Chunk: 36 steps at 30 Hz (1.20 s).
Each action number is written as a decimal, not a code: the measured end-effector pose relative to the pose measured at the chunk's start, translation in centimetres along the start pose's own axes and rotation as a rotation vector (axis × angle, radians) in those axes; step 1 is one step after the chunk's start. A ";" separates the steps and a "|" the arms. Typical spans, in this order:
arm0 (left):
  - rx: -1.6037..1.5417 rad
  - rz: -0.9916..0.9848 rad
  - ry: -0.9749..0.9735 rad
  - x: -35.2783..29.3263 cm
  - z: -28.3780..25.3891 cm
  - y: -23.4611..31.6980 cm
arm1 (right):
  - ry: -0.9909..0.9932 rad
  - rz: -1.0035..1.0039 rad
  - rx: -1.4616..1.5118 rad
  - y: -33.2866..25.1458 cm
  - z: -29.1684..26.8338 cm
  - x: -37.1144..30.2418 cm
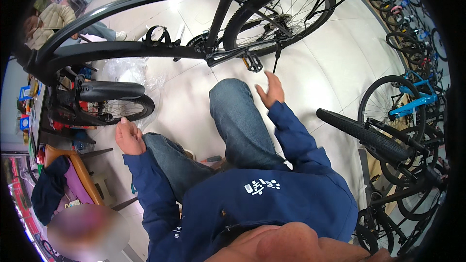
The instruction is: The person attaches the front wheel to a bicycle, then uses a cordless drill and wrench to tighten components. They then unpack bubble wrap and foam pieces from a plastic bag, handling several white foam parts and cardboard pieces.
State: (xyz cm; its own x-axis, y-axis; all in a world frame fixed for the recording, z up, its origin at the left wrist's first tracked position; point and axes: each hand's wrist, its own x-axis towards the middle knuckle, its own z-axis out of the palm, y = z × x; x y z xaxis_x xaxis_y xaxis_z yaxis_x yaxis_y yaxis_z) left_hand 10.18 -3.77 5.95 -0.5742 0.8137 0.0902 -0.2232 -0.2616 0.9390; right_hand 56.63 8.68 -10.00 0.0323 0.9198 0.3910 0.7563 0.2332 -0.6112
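A black bicycle (131, 53) stands across the floor in front of me, its front wheel (149, 108) on the left and its rear wheel (232, 29) at the far right. My left hand (129, 137) is beside the lower edge of the front wheel, its fingers curled together; whatever lies inside them is hidden. Below the pedal (253, 63) and near the kickstand (277, 58), my right hand (271, 91) has its thumb and fingers apart and holds nothing. The fingertips come close to the kickstand, but I cannot tell whether they touch it.
On the right stand a blue bicycle (417, 104) and a black tyre (361, 133), with rows of bikes behind. To the left are a brown chair (82, 170) with clothing on it and a seated person (57, 18). Clear plastic wrap (124, 69) lies under the frame.
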 end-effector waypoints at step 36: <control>0.209 0.067 0.031 -0.6 1.3 0.1 | -0.473 0.544 1.051 -3.4 3.9 8.9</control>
State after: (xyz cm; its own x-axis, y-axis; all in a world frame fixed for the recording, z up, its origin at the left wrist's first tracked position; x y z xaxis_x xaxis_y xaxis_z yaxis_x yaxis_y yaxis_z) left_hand 11.51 -3.65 6.43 -0.6071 0.7808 0.1476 -0.0176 -0.1990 0.9798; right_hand 51.83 17.31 -7.17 -0.2253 0.9466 -0.2305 -0.1677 -0.2708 -0.9479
